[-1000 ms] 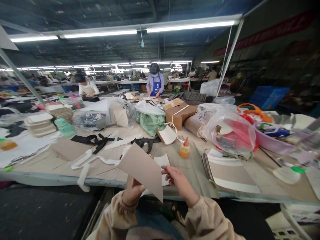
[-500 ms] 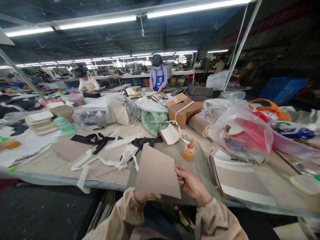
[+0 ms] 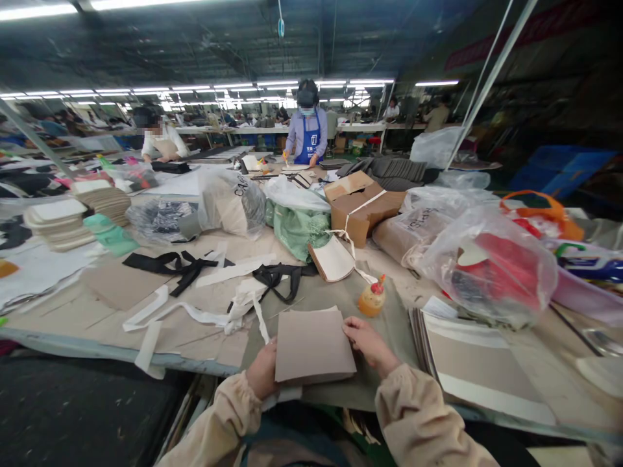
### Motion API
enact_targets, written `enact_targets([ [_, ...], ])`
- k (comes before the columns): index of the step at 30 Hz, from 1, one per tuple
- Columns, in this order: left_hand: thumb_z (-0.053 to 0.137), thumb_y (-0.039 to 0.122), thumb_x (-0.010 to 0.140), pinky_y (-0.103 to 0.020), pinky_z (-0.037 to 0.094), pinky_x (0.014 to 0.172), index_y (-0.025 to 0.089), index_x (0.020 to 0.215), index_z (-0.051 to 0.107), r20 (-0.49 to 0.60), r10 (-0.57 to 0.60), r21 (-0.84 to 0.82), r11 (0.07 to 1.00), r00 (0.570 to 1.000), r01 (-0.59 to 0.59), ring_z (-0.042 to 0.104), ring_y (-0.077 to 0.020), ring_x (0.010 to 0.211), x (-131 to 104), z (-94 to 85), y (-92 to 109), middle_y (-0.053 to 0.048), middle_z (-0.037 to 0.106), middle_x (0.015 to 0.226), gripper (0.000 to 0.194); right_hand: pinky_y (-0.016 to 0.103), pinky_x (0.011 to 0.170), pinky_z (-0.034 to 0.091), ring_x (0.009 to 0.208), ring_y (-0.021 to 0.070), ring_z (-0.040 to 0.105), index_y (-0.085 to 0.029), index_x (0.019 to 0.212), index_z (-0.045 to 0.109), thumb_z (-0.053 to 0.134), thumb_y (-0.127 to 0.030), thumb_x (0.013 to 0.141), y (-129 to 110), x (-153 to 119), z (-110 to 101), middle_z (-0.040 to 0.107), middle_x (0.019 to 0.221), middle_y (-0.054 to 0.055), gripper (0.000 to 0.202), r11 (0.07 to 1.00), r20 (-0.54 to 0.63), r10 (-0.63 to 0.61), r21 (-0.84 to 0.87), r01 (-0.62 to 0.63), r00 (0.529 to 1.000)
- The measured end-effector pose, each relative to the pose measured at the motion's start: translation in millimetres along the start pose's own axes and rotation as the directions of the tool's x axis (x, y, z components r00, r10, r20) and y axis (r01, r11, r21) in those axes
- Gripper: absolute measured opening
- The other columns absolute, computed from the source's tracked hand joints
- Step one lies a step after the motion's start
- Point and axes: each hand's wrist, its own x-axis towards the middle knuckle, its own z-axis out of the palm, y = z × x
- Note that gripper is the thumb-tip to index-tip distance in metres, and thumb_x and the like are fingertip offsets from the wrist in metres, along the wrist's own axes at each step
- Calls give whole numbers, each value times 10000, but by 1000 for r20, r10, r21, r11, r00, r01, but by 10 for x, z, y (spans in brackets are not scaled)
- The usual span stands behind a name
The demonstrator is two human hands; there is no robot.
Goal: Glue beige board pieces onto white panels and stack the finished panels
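A squarish stack of taupe board sheets lies nearly level at the table's near edge. At its left side, my left hand is closed around the edge, fingers partly hidden beneath or behind it. My right hand pinches the upper right edge between thumb and fingers. Under the stack spreads a grey-green sheet. Just beyond my right hand stands a small orange bottle with a red tip. To the right lies a pile of taupe panels with white bands.
Black straps and white strips lie to the left. Farther back are a green bag, a cardboard box and a clear plastic bag with red contents. A co-worker in a blue apron stands across the table.
The taupe sheet, tilted up before, now lies flatter with several layers showing below it. My left hand has moved from under it to its left edge. The view has shifted slightly.
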Motion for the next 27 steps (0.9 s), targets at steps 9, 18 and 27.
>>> enact_targets([
  [9, 596, 178, 725, -353, 506, 842, 209, 937, 615, -175, -182, -81, 982, 968, 170, 585, -204, 964, -106, 21, -405, -51, 601, 1001, 215, 302, 656, 364, 707, 205, 549, -198, 696, 605, 488, -285, 719, 240, 206, -102, 623, 714, 38, 148, 884, -212, -193, -462, 76, 958],
  [18, 543, 82, 665, -307, 543, 690, 180, 930, 513, -278, -255, -211, 957, 926, 200, 542, -173, 906, -39, 115, -324, -60, 390, 1050, 284, 324, 775, 385, 857, 228, 558, -179, 832, 605, 401, -348, 815, 201, 148, 46, 637, 869, 93, 266, 768, -224, -415, -605, 209, 882],
  [27, 543, 84, 638, -266, 529, 648, 173, 931, 525, -345, -220, -75, 975, 913, 207, 539, -164, 878, 18, 174, -249, -63, 462, 1011, 307, 253, 594, 378, 642, 149, 513, -185, 856, 592, 499, -452, 807, -118, -161, -128, 594, 726, 15, 286, 927, -262, -318, -286, 241, 911],
])
